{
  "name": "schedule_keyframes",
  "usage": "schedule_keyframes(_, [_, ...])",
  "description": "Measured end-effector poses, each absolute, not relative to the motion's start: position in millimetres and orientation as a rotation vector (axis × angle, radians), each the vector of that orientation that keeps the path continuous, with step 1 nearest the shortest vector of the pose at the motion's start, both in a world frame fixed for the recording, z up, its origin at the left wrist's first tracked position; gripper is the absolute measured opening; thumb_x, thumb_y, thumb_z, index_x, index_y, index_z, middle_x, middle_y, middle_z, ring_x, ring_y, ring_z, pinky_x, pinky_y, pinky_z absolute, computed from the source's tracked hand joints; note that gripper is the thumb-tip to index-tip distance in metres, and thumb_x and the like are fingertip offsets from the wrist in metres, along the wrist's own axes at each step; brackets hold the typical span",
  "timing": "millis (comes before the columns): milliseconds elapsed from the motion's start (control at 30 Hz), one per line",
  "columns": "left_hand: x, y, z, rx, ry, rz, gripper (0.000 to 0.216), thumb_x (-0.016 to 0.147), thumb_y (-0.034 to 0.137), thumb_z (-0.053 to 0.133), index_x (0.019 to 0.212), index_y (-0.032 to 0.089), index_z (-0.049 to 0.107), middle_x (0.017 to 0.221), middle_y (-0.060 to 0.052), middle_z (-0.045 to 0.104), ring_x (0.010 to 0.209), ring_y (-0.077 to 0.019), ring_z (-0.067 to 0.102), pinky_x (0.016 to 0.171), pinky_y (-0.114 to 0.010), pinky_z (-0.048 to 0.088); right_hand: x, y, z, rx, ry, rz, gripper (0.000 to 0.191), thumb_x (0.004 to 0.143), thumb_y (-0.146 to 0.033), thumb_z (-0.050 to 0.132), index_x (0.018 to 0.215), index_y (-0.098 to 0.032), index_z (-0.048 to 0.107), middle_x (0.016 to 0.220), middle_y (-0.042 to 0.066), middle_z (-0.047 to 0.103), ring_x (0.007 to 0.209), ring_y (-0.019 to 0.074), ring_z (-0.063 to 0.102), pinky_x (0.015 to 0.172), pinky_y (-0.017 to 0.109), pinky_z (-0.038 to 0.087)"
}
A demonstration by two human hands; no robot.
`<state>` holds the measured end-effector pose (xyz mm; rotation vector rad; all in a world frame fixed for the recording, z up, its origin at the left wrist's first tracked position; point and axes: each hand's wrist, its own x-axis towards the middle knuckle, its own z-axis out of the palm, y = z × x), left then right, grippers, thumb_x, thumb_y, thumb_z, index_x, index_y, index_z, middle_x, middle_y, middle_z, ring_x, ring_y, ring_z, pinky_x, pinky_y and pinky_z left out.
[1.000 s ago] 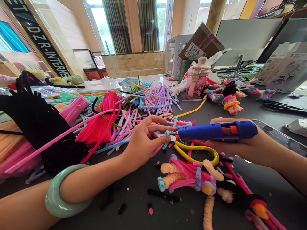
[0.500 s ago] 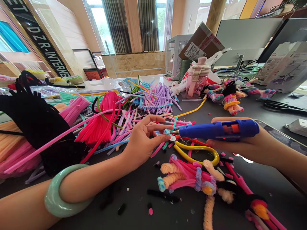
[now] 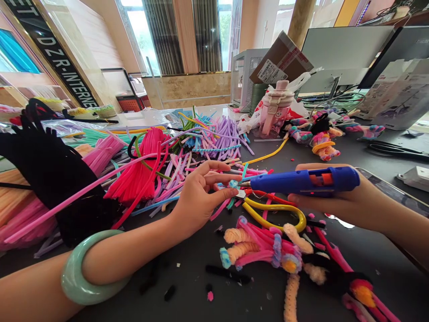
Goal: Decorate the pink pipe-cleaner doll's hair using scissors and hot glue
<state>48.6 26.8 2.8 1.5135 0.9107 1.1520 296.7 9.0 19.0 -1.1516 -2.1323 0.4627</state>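
Observation:
My left hand [image 3: 204, 192] pinches a small light-blue pipe cleaner piece [image 3: 233, 184] between thumb and fingers. In my right hand [image 3: 321, 194] is a blue hot glue gun [image 3: 288, 182], its metal tip touching or almost touching that piece. Yellow-handled scissors or pliers [image 3: 268, 219] lie below the glue gun, with a red handle partly hidden behind. Closer to me rests a pipe cleaner doll [image 3: 268, 248] in pink, peach and blue, with black hair. A red, orange and pink pipe cleaner part [image 3: 365, 293] lies at the lower right.
Bundles of black [image 3: 67, 188], hot pink [image 3: 140, 170] and purple [image 3: 226, 136] pipe cleaners cover the left and middle. Further back stand a pink bottle [image 3: 275, 112], more fuzzy dolls [image 3: 323, 132], a cardboard box [image 3: 281, 58] and a monitor [image 3: 345, 53]. Scraps dot the dark table [image 3: 150, 304].
The back end of the glue gun has shifted very slightly to the left. Both hands otherwise keep their places, with the tip still at the light-blue piece.

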Motion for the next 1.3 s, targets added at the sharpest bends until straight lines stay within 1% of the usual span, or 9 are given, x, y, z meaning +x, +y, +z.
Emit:
schedule_keyframes(100, [48.3, 26.9, 2.7, 1.506, 0.91, 1.141, 0.038, 0.065, 0.024, 0.079, 0.091, 0.019, 0.053, 0.091, -0.003, 0.073, 0.081, -0.0173, 0.065, 0.072, -0.028, 0.045, 296.7, 8.5, 17.5, -1.178, -2.087, 0.493, 0.024, 0.07, -0.047, 0.067, 0.068, -0.025, 0.058, 0.054, -0.005, 0.054, 0.047, 0.0136, 0.05, 0.044, 0.026, 0.042])
schedule_keyframes(200, [48.1, 26.8, 2.4, 1.514, 0.912, 1.135, 0.038, 0.065, 0.024, 0.079, 0.091, 0.019, 0.053, 0.09, -0.003, 0.073, 0.078, -0.0167, 0.065, 0.07, -0.028, 0.045, 296.0, 8.3, 17.2, -1.191, -2.06, 0.532, 0.025, 0.069, -0.05, 0.067, 0.071, -0.026, 0.06, 0.054, -0.004, 0.055, 0.047, 0.0149, 0.051, 0.043, 0.027, 0.042])
schedule_keyframes(433, [48.5, 27.1, 1.7, 1.522, 0.926, 1.129, 0.037, 0.065, 0.025, 0.078, 0.092, 0.019, 0.053, 0.094, -0.005, 0.073, 0.083, -0.0198, 0.066, 0.073, -0.031, 0.047, 294.6, 8.5, 21.0, -1.167, -2.138, 0.476, 0.027, 0.071, -0.048, 0.066, 0.062, -0.024, 0.056, 0.053, -0.005, 0.048, 0.044, 0.0128, 0.045, 0.041, 0.026, 0.038])
schedule_keyframes(567, [48.0, 27.7, 1.5, 1.527, 0.922, 1.123, 0.037, 0.065, 0.025, 0.079, 0.092, 0.019, 0.053, 0.093, -0.004, 0.073, 0.084, -0.0199, 0.066, 0.074, -0.031, 0.047, 294.5, 7.9, 20.9, -1.155, -2.16, 0.477, 0.028, 0.073, -0.046, 0.066, 0.062, -0.023, 0.055, 0.055, -0.005, 0.046, 0.046, 0.0117, 0.045, 0.043, 0.025, 0.036])
schedule_keyframes(733, [47.8, 27.2, 0.9, 1.538, 0.928, 1.129, 0.036, 0.065, 0.026, 0.079, 0.091, 0.019, 0.055, 0.091, -0.004, 0.072, 0.08, -0.0174, 0.065, 0.07, -0.028, 0.046, 296.2, 7.4, 20.3, -1.136, -2.175, 0.452, 0.03, 0.073, -0.048, 0.066, 0.064, -0.021, 0.055, 0.057, -0.005, 0.047, 0.048, 0.011, 0.045, 0.045, 0.024, 0.035])
schedule_keyframes(867, [47.3, 27.5, -0.1, 1.572, 0.928, 1.126, 0.031, 0.065, 0.026, 0.079, 0.088, 0.018, 0.061, 0.098, -0.006, 0.069, 0.079, -0.0156, 0.062, 0.067, -0.026, 0.045, 295.9, 7.5, 20.8, -1.13, -2.178, 0.45, 0.031, 0.073, -0.048, 0.066, 0.064, -0.021, 0.055, 0.056, -0.005, 0.046, 0.048, 0.0108, 0.044, 0.045, 0.024, 0.034])
schedule_keyframes(1033, [47.0, 28.2, -0.4, 1.621, 0.944, 1.119, 0.028, 0.067, 0.027, 0.078, 0.089, 0.019, 0.065, 0.1, -0.005, 0.066, 0.064, -0.0091, 0.053, 0.059, -0.023, 0.041, 295.3, 7.1, 21.3, -1.137, -2.197, 0.431, 0.03, 0.075, -0.047, 0.065, 0.063, -0.022, 0.054, 0.057, -0.005, 0.046, 0.048, 0.0114, 0.044, 0.045, 0.025, 0.035])
schedule_keyframes(1133, [47.4, 28.1, -0.5, 1.626, 0.933, 1.122, 0.028, 0.067, 0.026, 0.078, 0.089, 0.018, 0.064, 0.1, -0.005, 0.066, 0.061, -0.0079, 0.05, 0.058, -0.022, 0.04, 295.8, 6.3, 21.0, -1.124, -2.195, 0.419, 0.03, 0.075, -0.047, 0.065, 0.063, -0.022, 0.054, 0.056, -0.006, 0.046, 0.048, 0.0107, 0.044, 0.044, 0.024, 0.034])
schedule_keyframes(1300, [48.0, 28.5, -0.8, 1.603, 0.897, 1.111, 0.031, 0.067, 0.023, 0.077, 0.09, 0.019, 0.058, 0.095, -0.004, 0.069, 0.065, -0.0101, 0.055, 0.061, -0.023, 0.04, 296.0, 5.1, 21.4, -1.136, -2.189, 0.467, 0.029, 0.075, -0.047, 0.066, 0.065, -0.022, 0.054, 0.057, -0.006, 0.047, 0.048, 0.0099, 0.046, 0.045, 0.023, 0.035])
